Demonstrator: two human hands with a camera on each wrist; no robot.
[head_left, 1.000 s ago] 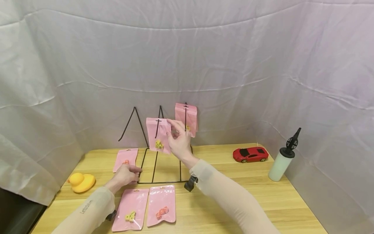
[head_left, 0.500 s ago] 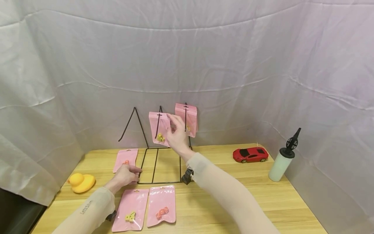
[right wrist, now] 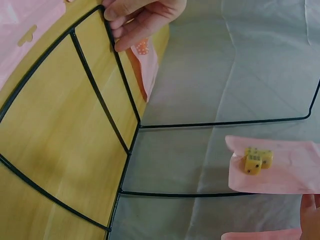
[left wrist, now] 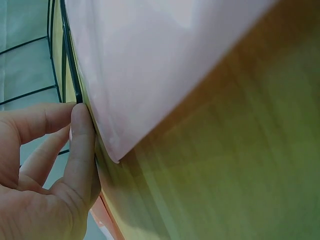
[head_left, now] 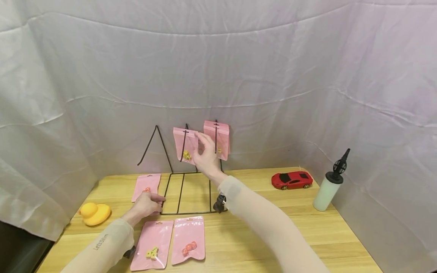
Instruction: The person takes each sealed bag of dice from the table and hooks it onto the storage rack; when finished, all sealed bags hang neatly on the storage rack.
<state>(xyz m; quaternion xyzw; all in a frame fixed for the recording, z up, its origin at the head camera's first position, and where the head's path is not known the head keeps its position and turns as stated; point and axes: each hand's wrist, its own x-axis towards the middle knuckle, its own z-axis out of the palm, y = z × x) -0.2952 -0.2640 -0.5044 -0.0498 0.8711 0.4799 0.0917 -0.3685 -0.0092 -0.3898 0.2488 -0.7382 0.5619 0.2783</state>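
A black wire rack point(head_left: 191, 213) stands on the table, its hooks rising at the back. My left hand point(head_left: 146, 204) holds the left side of its base; in the left wrist view thumb and fingers point(left wrist: 82, 145) pinch the wire. On the middle hook hangs a pink pouch point(head_left: 182, 143) with yellow dice point(right wrist: 257, 161). My right hand point(head_left: 209, 157) pinches that pouch by its right edge; few of its fingers show in the right wrist view. More pink pouches point(head_left: 222, 138) hang on the right hook. The left hook point(head_left: 147, 146) is bare.
Two pink pouches, one with yellow dice point(head_left: 152, 253) and one with red dice point(head_left: 189, 248), lie in front of the rack. Another pouch point(head_left: 145, 184) lies left of it. A yellow rubber duck point(head_left: 95, 214), red toy car point(head_left: 291, 180) and hand pump point(head_left: 326, 193) stand farther out.
My right hand has moved up and back, sliding the pouch with yellow dice farther along the middle hook. In the last half second it shifts only slightly. My left hand stays on the rack base.
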